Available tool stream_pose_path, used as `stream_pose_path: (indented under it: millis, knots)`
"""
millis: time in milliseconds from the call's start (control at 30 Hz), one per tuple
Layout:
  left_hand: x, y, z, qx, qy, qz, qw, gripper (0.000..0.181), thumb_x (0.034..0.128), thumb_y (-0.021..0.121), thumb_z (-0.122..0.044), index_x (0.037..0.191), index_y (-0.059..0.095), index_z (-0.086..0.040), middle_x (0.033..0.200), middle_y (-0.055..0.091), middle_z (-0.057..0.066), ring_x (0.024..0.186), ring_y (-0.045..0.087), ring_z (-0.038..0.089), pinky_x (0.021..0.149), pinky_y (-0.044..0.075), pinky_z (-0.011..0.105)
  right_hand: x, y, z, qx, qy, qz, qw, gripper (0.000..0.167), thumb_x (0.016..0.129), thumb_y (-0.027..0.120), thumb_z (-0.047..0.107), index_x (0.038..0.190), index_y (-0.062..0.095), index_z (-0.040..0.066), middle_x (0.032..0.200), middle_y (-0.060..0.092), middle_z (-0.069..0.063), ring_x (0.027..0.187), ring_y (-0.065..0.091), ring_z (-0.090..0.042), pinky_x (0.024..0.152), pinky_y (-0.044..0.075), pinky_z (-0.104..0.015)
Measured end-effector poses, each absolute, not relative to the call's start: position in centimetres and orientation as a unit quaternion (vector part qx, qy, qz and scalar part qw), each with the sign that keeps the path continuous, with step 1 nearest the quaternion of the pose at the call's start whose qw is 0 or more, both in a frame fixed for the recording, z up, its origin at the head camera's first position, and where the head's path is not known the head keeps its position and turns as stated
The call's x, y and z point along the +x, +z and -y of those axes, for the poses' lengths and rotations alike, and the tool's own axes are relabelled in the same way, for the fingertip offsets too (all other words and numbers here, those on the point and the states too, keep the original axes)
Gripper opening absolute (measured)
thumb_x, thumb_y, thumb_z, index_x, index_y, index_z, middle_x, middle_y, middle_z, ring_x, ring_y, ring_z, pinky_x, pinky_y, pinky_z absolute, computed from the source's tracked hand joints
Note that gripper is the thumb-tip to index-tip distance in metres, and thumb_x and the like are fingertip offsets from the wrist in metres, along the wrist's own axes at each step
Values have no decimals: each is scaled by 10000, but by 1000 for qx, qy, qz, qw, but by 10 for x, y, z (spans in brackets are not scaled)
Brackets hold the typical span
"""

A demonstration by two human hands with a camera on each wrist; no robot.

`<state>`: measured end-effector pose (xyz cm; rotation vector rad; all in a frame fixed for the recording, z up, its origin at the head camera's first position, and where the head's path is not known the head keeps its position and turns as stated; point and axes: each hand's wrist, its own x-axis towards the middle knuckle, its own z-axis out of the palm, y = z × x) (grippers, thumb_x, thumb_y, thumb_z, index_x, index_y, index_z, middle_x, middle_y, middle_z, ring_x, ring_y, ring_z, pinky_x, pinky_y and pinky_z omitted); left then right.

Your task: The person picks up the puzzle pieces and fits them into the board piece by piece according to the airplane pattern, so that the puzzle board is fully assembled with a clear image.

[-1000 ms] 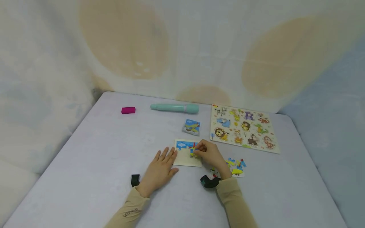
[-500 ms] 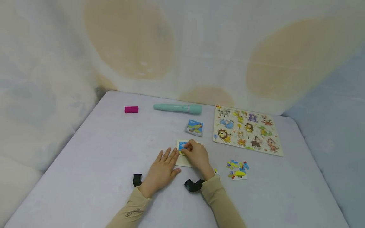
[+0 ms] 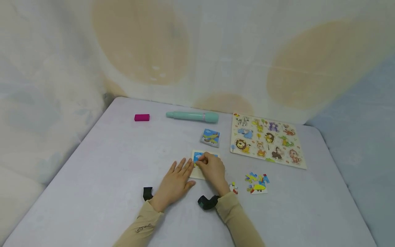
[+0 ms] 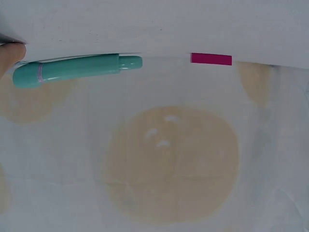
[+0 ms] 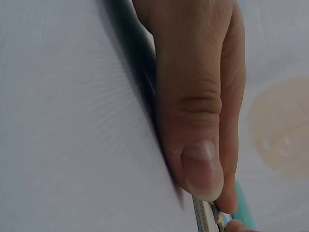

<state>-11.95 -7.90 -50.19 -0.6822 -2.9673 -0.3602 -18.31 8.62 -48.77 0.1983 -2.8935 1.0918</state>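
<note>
My left hand (image 3: pixel 175 183) lies flat with straight fingers, its fingertips at the left edge of a small wooden puzzle board (image 3: pixel 197 174). My right hand (image 3: pixel 213 171) is over the board and covers much of it. Its thumb and fingers pinch a small jigsaw piece (image 3: pixel 195 165) against the board's left part; only a yellow bit shows. Blue sky pieces (image 3: pixel 197 156) line the board's top. In the right wrist view, the thumb (image 5: pixel 200 164) points down at the board's edge (image 5: pixel 202 215). The left wrist view catches just one fingertip (image 4: pixel 12 54).
Loose jigsaw pieces (image 3: pixel 258 187) lie right of my right hand, with more (image 3: pixel 234 188) by its wrist. Behind the board are a picture block with a plane (image 3: pixel 211 138), a teal tube (image 3: pixel 192 116), a magenta block (image 3: pixel 142 117) and an animal puzzle board (image 3: pixel 268 140).
My right hand has moved left across the board, carrying the jigsaw piece from its right side to its left part. My left hand stays in place beside the board.
</note>
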Motion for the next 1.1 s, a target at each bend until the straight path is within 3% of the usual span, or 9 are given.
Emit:
stream_pose_path:
  millis: [300,500,667,1100]
  knots:
    - [-121,-502,79,-220,-111,969,36,647,983,481,-455,1494,364,-77,1559,359,56,1475,277,280,1210,210,509,-179,-490,-82,38,375,925,41,142,840,750,248,812,685,125,616,570,23,526,453,-96,505,330,-231]
    - [-120,-504,79,-219,-116,968,44,647,980,488,-455,1489,376,-70,1557,364,65,1470,289,288,1206,215,518,-184,-487,-98,74,425,902,-8,120,904,676,236,943,703,126,757,647,-9,649,517,-93,603,404,-217]
    - [-120,-504,78,-218,-130,966,41,649,979,496,-445,1487,375,-60,1556,363,75,1468,290,296,1206,207,525,-189,-482,-135,83,508,857,-29,183,949,626,220,1038,692,74,886,695,-59,748,583,-107,655,469,-204]
    - [-121,-502,82,-218,-129,967,31,658,980,501,-433,1498,351,-56,1570,336,83,1475,272,300,1213,185,526,-164,-476,-275,-76,441,894,-19,362,1002,528,321,1241,619,64,1124,664,-94,837,531,61,733,455,-122]
